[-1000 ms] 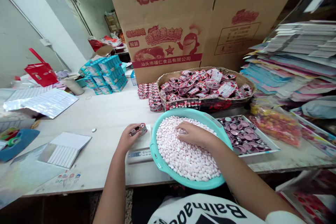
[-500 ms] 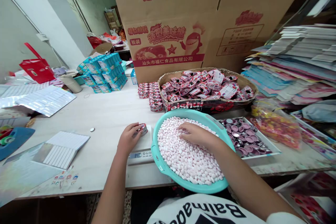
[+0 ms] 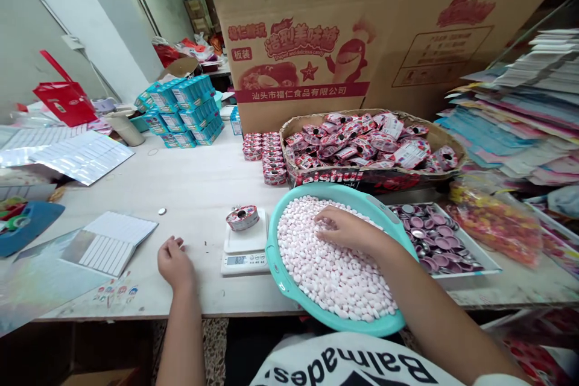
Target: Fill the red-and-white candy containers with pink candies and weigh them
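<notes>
On the digital scale [image 3: 235,240] sits a small oval tin [image 3: 242,217] in a red and white printed wrap, with a dark opening in its side. My left hand [image 3: 175,262] is to the left of the scale, apart from it, fingers loosely curled and nothing visible in them. A turquoise basin [image 3: 274,262] full of small pale pink candies [image 3: 325,271] stands right of the scale. Inside it, my right hand [image 3: 346,229] touches the candies, thumb and fingers apart; whether any candies are under the palm is hidden.
Behind the basin, a cardboard tray [image 3: 296,180] holds many wrapped tins, with stacked tins [image 3: 274,170] beside it. Round lids fill a white tray [image 3: 491,268] at right, near a bag of colourful candies [image 3: 497,223]. Blue boxes [image 3: 185,111] and a large carton [image 3: 298,72] stand behind.
My left hand has let go of the tin on the scale and moved left and toward me. My right hand stays in the candies. The view has shifted slightly.
</notes>
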Available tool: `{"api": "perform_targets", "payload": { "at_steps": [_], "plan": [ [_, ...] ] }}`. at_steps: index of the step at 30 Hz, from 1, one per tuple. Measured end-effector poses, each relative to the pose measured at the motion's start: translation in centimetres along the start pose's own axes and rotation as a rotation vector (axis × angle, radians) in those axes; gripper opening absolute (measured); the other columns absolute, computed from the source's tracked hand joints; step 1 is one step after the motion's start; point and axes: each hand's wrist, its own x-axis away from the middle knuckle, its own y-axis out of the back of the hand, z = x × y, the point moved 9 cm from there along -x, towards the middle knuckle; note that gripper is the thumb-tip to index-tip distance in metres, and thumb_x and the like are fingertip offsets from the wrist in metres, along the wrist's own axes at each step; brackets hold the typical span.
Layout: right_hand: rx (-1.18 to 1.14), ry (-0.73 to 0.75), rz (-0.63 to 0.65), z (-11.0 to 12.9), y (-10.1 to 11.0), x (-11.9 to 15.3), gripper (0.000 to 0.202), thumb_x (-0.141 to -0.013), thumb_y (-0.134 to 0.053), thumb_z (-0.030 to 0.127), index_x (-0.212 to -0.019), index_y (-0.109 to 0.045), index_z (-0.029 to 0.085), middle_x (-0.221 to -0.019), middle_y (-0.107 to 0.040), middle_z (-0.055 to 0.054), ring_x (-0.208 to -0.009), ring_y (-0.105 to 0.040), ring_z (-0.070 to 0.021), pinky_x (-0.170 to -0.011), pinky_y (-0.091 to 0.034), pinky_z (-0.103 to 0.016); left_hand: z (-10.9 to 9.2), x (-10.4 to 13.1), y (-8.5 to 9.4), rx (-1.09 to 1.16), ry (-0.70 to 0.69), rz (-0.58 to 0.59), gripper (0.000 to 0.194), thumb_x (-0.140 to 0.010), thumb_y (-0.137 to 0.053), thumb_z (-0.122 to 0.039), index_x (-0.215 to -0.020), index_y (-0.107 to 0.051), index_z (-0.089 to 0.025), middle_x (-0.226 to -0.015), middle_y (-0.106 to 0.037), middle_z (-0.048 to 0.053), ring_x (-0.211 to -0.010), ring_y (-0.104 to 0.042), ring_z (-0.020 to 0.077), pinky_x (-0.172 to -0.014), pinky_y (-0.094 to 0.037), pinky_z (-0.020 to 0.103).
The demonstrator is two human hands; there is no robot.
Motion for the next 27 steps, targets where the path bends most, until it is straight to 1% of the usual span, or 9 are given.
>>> {"api": "perform_targets", "payload": {
  "at_steps": [1,3,5,10,13,17,22,25,27],
  "plan": [
    [-0.001,-0.006,0.009,0.0,0.0,0.1,0.034,-0.08,-0.065,0.032,-0.112,-0.069,0.02,-0.124,-0.063,-0.011,-0.115,-0.061,-0.0289,-0.103,-0.045,-0.041,0.8,-0.2,0.1,0.01,0.04,-0.013,0.039,-0.093,-0.04,-0.044,-0.108,-0.06,-0.014,-0.095,-0.066,0.009,-0.093,-0.067,0.0228,-0.083,-0.055,0.041],
    [-0.004,-0.017,0.029,0.0,0.0,0.1,0.03,-0.08,-0.064,0.032,-0.107,-0.07,0.021,-0.12,-0.063,-0.01,-0.11,-0.062,-0.0276,-0.099,-0.047,-0.039,1.5,-0.3,-0.2,0.028,0.08,-0.006,0.036,-0.09,-0.046,-0.044,-0.105,-0.062,-0.015,-0.094,-0.067,0.008,-0.092,-0.067,0.022,-0.086,-0.054,0.041],
    [-0.006,-0.033,0.044,-0.2,-0.1,0.2,0.03,-0.079,-0.065,0.034,-0.106,-0.071,0.021,-0.118,-0.062,-0.009,-0.109,-0.062,-0.0273,-0.098,-0.047,-0.039,1.6,-0.1,-0.7,0.043,0.091,0.022,0.034,-0.087,-0.052,-0.044,-0.102,-0.064,-0.016,-0.093,-0.069,0.007,-0.093,-0.068,0.0217,-0.09,-0.053,0.041],
    [-0.016,-0.05,0.063,-1.0,-0.3,0.2,0.034,-0.076,-0.067,0.036,-0.105,-0.072,0.02,-0.115,-0.065,-0.009,-0.105,-0.063,-0.0277,-0.093,-0.048,-0.038,1.8,0.1,-0.7,0.071,0.119,0.012,0.04,-0.089,-0.047,-0.048,-0.104,-0.063,-0.015,-0.093,-0.069,0.008,-0.092,-0.068,0.021,-0.085,-0.054,0.038],
    [-0.039,-0.048,0.055,-1.2,-0.2,0.0,0.028,-0.075,-0.067,0.037,-0.097,-0.073,0.02,-0.108,-0.068,-0.009,-0.098,-0.065,-0.0269,-0.087,-0.05,-0.037,2.1,0.0,-0.6,0.07,0.129,0.005,0.041,-0.089,-0.047,-0.049,-0.104,-0.063,-0.015,-0.091,-0.068,0.007,-0.088,-0.068,0.0201,-0.084,-0.054,0.038],
    [-0.078,-0.068,0.059,-1.5,-0.1,-0.1,0.019,-0.077,-0.063,0.036,-0.082,-0.074,0.021,-0.095,-0.072,-0.008,-0.087,-0.067,-0.025,-0.08,-0.052,-0.036,2.2,-0.1,-0.7,0.042,0.134,0.023,0.038,-0.089,-0.049,-0.048,-0.103,-0.063,-0.016,-0.087,-0.068,0.005,-0.088,-0.068,0.02,-0.086,-0.054,0.039],
    [-0.097,-0.094,0.029,-2.5,-0.1,-0.3,0.015,-0.077,-0.065,0.034,-0.078,-0.076,0.024,-0.092,-0.075,-0.008,-0.087,-0.068,-0.0257,-0.079,-0.053,-0.035,2.1,0.6,-0.8,-0.045,0.153,0.075,0.034,-0.088,-0.054,-0.046,-0.103,-0.064,-0.018,-0.087,-0.069,0.005,-0.088,-0.069,0.0222,-0.091,-0.053,0.045],
    [-0.141,-0.14,0.011,-3.1,-0.5,-0.1,0.014,-0.079,-0.064,0.031,-0.078,-0.077,0.026,-0.089,-0.076,-0.006,-0.084,-0.069,-0.0244,-0.076,-0.054,-0.034,1.7,1.0,-0.5,-0.189,0.14,0.1,0.032,-0.085,-0.06,-0.045,-0.101,-0.065,-0.019,-0.088,-0.07,0.005,-0.091,-0.067,0.0252,-0.097,-0.05,0.052],
    [-0.205,-0.168,0.013,-3.2,-1.0,0.1,0.014,-0.08,-0.063,0.029,-0.078,-0.076,0.026,-0.088,-0.076,-0.006,-0.082,-0.069,-0.0234,-0.074,-0.053,-0.033,1.0,1.0,-0.4,-0.281,0.109,0.11,0.032,-0.083,-0.061,-0.045,-0.1,-0.065,-0.018,-0.087,-0.069,0.006,-0.09,-0.067,0.0266,-0.097,-0.05,0.054]
  ]
}}
